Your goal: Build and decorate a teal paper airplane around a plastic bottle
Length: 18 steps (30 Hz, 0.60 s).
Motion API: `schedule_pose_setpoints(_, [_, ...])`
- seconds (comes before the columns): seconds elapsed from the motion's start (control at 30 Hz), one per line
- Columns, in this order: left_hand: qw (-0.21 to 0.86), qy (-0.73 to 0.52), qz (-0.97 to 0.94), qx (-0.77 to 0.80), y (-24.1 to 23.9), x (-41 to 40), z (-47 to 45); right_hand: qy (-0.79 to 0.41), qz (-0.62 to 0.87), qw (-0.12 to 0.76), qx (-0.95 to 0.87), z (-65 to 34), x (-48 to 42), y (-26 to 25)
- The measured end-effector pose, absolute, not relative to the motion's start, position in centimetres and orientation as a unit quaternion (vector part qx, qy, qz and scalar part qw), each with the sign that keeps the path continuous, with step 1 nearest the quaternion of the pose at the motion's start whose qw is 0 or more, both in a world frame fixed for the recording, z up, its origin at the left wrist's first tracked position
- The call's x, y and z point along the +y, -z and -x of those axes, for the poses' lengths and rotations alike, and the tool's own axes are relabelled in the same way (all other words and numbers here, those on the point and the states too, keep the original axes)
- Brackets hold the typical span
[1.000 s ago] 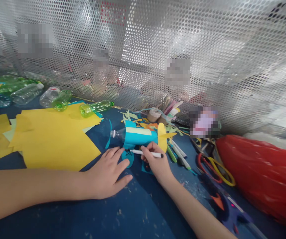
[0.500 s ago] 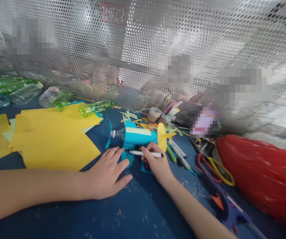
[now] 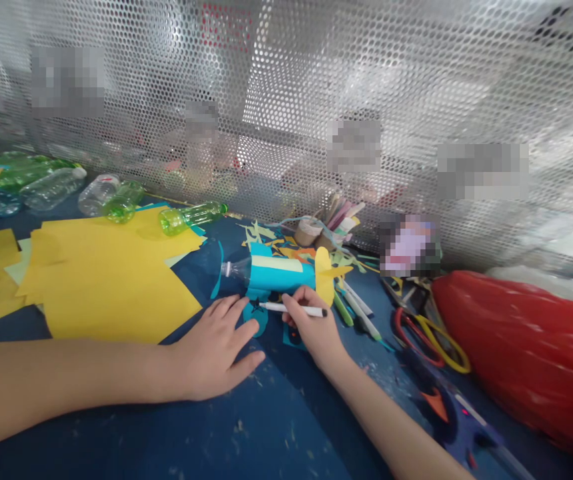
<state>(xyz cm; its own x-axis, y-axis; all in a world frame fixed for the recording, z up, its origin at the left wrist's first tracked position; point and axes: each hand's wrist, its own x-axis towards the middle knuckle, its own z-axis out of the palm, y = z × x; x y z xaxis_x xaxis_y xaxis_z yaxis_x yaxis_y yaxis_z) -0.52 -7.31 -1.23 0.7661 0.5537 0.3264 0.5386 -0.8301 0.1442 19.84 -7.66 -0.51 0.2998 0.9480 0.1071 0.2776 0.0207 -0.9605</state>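
Note:
My right hand (image 3: 313, 325) pinches a white marker (image 3: 291, 309) whose tip rests on a small teal paper piece (image 3: 258, 316) bearing a black star. My left hand (image 3: 215, 347) lies flat on the blue table, fingers spread, with its fingertips pressing that teal piece. Just behind both hands lies a plastic bottle wrapped in teal paper (image 3: 272, 273) with yellow paper wings, on its side.
Yellow paper sheets (image 3: 101, 280) cover the table's left. Green and clear plastic bottles (image 3: 121, 200) lie along a perforated metal screen (image 3: 316, 100). Loose markers (image 3: 359, 307), red and yellow scissors (image 3: 431, 337), a glue gun (image 3: 459, 417) and a red plastic bag (image 3: 526, 353) fill the right.

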Motion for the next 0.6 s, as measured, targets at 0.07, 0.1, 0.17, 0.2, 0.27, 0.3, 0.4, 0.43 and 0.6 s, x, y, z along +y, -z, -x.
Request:
schedule_pose_setpoints(0.07, [0.02, -0.178, -0.94, 0.291, 1.2, -7.35, 0.5, -0.329, 0.618, 0.514, -0.495, -19.81, -7.66, 0.5])
schedule_pose_setpoints(0.1, [0.02, -0.177, -0.94, 0.292, 1.18, -7.36, 0.5, -0.333, 0.617, 0.512, -0.495, -19.8, -7.65, 0.51])
schedule_pose_setpoints(0.17, [0.019, -0.175, -0.939, 0.295, 1.17, -7.39, 0.49, -0.339, 0.616, 0.512, -0.494, -19.76, -7.65, 0.51])
schedule_pose_setpoints(0.2, [0.019, -0.174, -0.939, 0.295, 1.16, -7.39, 0.49, -0.34, 0.615, 0.512, -0.493, -19.74, -7.65, 0.51])
schedule_pose_setpoints(0.27, [0.021, -0.171, -0.94, 0.295, 1.16, -7.38, 0.5, -0.339, 0.616, 0.515, -0.491, -19.7, -7.65, 0.5])
schedule_pose_setpoints(0.3, [0.022, -0.17, -0.94, 0.295, 1.17, -7.37, 0.51, -0.339, 0.616, 0.515, -0.49, -19.68, -7.65, 0.5])
schedule_pose_setpoints(0.4, [0.023, -0.17, -0.94, 0.294, 1.19, -7.35, 0.53, -0.341, 0.617, 0.513, -0.489, -19.66, -7.65, 0.48])
schedule_pose_setpoints(0.43, [0.022, -0.171, -0.94, 0.293, 1.2, -7.35, 0.54, -0.341, 0.617, 0.513, -0.489, -19.67, -7.65, 0.48])
schedule_pose_setpoints(0.6, [0.017, -0.177, -0.939, 0.293, 1.22, -7.39, 0.55, -0.343, 0.618, 0.513, -0.487, -19.67, -7.68, 0.45])
